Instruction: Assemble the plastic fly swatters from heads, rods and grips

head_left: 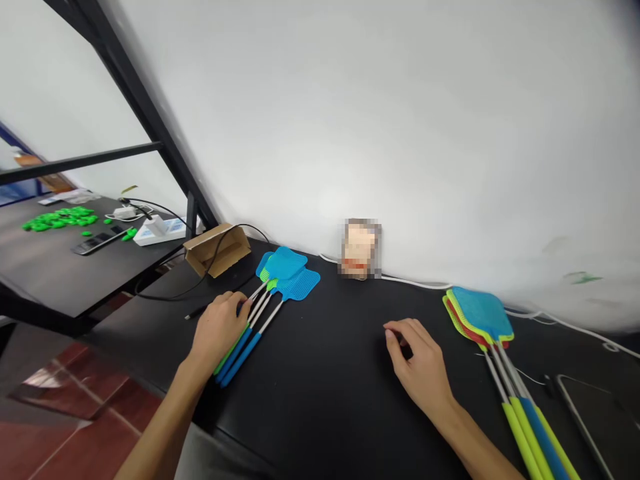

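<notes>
On the left part of the black table lies a bunch of fly swatters (300, 285) with blue and green heads, thin metal shafts and blue or green handles. My left hand (220, 325) is closed around the shaft of the leftmost one, with its handle hidden beneath my palm. My right hand (417, 360) hovers over the middle of the table, thumb and fingertips loosely pinched together with nothing visible in them. Right of it, a second stack of fly swatters (483, 315) lies with blue, red and yellow-green heads overlapping and handles toward me.
An open cardboard box (220, 252) and a black cable stand behind my left hand. A blurred-out item (360, 248) leans on the wall near a white cable. At right lies a dark device (597, 417). Another table (45, 267) holds green pieces, a phone and a power strip.
</notes>
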`<state>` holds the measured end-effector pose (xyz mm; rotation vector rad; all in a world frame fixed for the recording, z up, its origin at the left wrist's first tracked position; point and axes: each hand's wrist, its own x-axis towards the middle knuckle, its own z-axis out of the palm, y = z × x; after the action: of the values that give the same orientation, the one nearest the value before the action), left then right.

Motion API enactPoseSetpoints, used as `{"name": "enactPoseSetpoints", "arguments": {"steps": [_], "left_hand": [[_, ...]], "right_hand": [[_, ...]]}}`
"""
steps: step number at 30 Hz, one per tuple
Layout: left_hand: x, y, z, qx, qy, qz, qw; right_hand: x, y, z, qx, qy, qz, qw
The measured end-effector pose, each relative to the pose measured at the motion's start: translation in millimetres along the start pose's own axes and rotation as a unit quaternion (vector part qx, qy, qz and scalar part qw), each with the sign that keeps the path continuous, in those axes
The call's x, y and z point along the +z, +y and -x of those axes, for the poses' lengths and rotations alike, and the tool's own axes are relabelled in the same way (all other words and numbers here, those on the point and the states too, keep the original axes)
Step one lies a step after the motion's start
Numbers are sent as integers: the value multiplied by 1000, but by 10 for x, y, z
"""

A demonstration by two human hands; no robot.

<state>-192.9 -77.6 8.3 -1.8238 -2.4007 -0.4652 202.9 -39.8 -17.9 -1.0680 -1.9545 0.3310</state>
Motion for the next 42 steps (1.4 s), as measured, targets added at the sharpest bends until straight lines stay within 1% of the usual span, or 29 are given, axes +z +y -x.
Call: {"name": "enactPoseSetpoints", "arguments": {"steps": [2, 3, 4, 5, 6, 7, 8, 10, 11, 12, 14, 16, 18, 20, 22, 23, 24, 25, 26, 28, 29, 30, 31, 33, 35, 37, 38, 40, 42], "left_hand": [[-35, 76, 0, -2, 30, -1, 1000], [-65, 126, 11, -17, 56, 15, 998], [-100, 191, 30, -42, 87, 47, 994], [-136, 277, 54, -74, 120, 100, 985], [-168, 390, 83, -114, 146, 171, 968], [-192, 531, 116, -140, 164, 249, 944], [-205, 698, 153, -142, 179, 336, 914], [-195, 1085, 237, -114, 152, 500, 845], [-172, 1287, 281, -83, 114, 559, 817], [-138, 1482, 326, -53, 64, 602, 794], [-47, 1818, 407, -31, -10, 657, 753], [67, 2056, 459, -29, -76, 695, 714], [186, 2198, 464, -27, -122, 702, 701], [292, 2270, 424, -15, -142, 696, 704], [368, 2294, 358, 12, -158, 692, 705], [392, 2291, 322, 31, -172, 695, 698], [407, 2281, 289, 50, -192, 703, 683], [416, 2262, 259, 69, -218, 715, 661], [419, 2236, 234, 88, -247, 726, 636], [419, 2175, 198, 123, -297, 741, 589], [418, 2144, 187, 132, -312, 745, 574], [416, 2117, 181, 134, -319, 748, 566], [415, 2097, 178, 130, -318, 751, 564], [410, 2076, 181, 103, -298, 761, 567], [401, 2079, 190, 74, -273, 767, 576], [387, 2095, 200, 51, -249, 774, 580], [378, 2103, 206, 43, -239, 778, 579], [355, 2118, 220, 36, -219, 788, 574], [328, 2126, 232, 29, -204, 794, 571]], "right_hand": [[6, -10, 5, -6, -1, 3, 1000], [8, -15, 7, -7, -2, 4, 1000], [9, -20, 8, -7, -2, 5, 1000], [8, -26, 7, -6, -3, 3, 1000], [5, -34, 4, -4, -3, -1, 1000], [-2, -45, 0, -1, -3, -8, 1000], [-11, -59, -4, 4, -4, -18, 1000], [-36, -97, -6, 29, -1, -49, 998], [-49, -120, -1, 46, 2, -69, 997], [-61, -142, 8, 61, 3, -88, 994], [-77, -182, 33, 79, -2, -113, 990], [-80, -206, 58, 76, -18, -112, 991], [-70, -214, 73, 71, -35, -99, 992], [-56, -206, 72, 81, -49, -99, 991], [-44, -186, 62, 109, -67, -127, 984], [-39, -172, 57, 132, -77, -155, 976], [-37, -156, 52, 161, -88, -194, 964], [-38, -139, 48, 198, -105, -245, 943], [-43, -123, 45, 240, -125, -302, 914], [-66, -102, 37, 316, -172, -411, 838], [-82, -99, 32, 341, -193, -452, 801], [-98, -103, 26, 356, -210, -484, 771], [-112, -112, 18, 363, -221, -506, 750], [-120, -144, -2, 368, -229, -535, 725], [-99, -185, -19, 372, -225, -549, 714], [-58, -226, -29, 367, -213, -548, 721], [-36, -244, -30, 359, -206, -543, 730], [-6, -270, -23, 335, -190, -520, 762], [-1, -284, -13, 301, -176, -471, 810]]}}
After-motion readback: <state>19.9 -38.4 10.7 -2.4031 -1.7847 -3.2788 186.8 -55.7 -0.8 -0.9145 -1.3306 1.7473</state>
